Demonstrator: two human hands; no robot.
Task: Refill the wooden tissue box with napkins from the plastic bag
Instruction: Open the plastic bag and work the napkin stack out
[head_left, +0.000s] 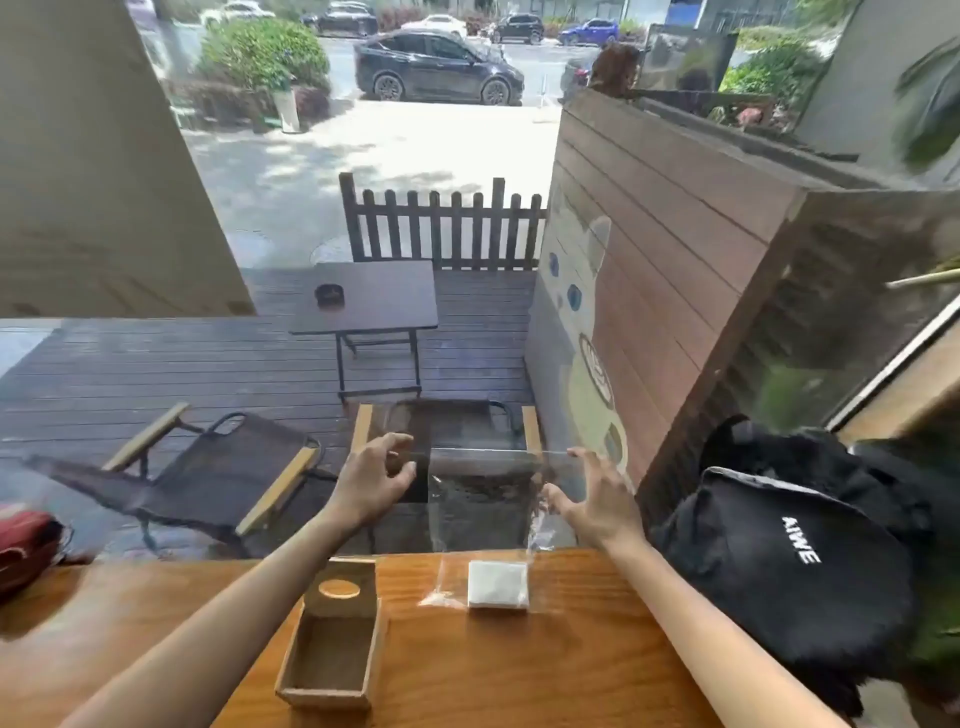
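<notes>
Head view, looking down over a wooden table (519, 670) set against a window.

Box (332, 654): lower centre of frame, lying on the table, open and showing a bare inside. Its lid (340, 590), with an oval hole, stands up at the box's far end.

Napkins (497, 583): a white square stack just right of the box, near the table's far edge, flat on the wood. It looks to sit inside the bottom of the bag; cannot tell for sure through the clear film.

Bag (488, 499): clear plastic, held up above the table in mid-frame, its top edge stretched roughly level between the two hands, the lower part trailing down to the stack.

Left hand (376, 480): raised left of the bag's top edge, fingers loosely curled with thumb apart. Whether the fingertips have hold of the film is unclear; the plastic is too transparent there.

Right hand (597, 501): raised at the bag's right side, fingers spread and fairly straight, thumb pointing left onto the film. It touches or lightly pinches the bag's edge; cannot tell which.

Elsewhere: black backpack (789, 561) with white lettering at right, resting on the table's right end. A red item (26, 540) at the left edge. Through the glass, a deck with folding chairs (208, 483), a small dark table (374, 299), a picket fence (441, 223), and a parked dark car (436, 65) at top.
</notes>
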